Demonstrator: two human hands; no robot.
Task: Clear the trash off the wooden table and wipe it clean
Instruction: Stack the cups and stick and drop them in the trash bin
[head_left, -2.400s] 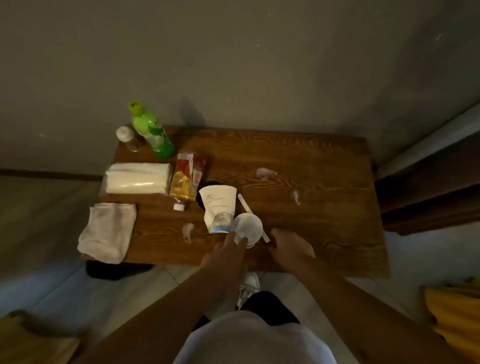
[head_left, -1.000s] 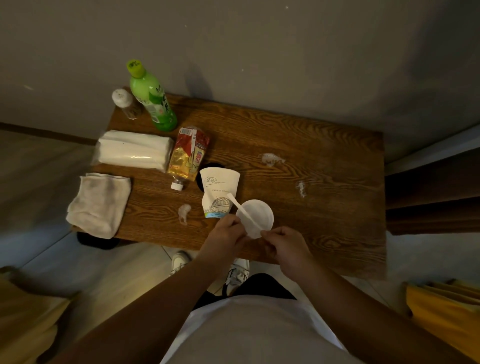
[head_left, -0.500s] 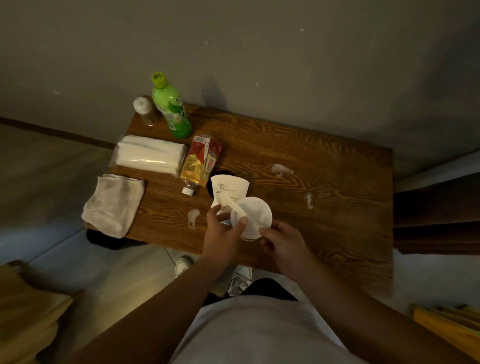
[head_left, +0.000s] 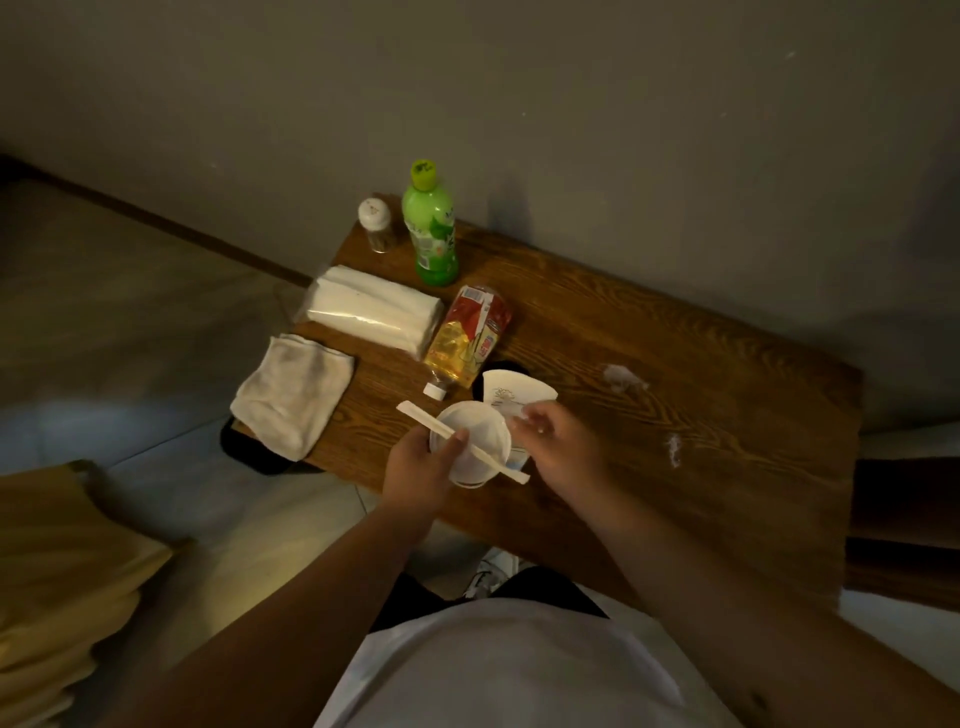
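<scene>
Scanning from far left of the grip: a folded grey cloth (head_left: 293, 395) lay over the bench (head_left: 701, 415) edge, probably kept for the wiping. Beyond it sat a wrapped pack of white tissue (head_left: 371, 312), a small capped jar (head_left: 376, 223) and an upright green bottle (head_left: 431, 228), well apart from the grip. Nearer, just beyond the grip, lay a tipped red-and-yellow bottle (head_left: 467, 338), cap pointing toward the person.

Left hand (head_left: 415, 475) held clamped on a clear plastic cup (head_left: 475, 441), thumb pressing a white wrapped stick (head_left: 462, 441) across the rim, seemingly to carry both as one piece of trash. Right hand (head_left: 558, 447) reached just past the cup with fingers loosely apart, at a flattened paper cup (head_left: 511, 397) lying on the bench; contact could not be told. Probably meant for stacking with the cup.

Right of the grip, two white scraps, one farther (head_left: 621, 376) and one nearer (head_left: 674, 449), remained on the wood, not yet cleared.
</scene>
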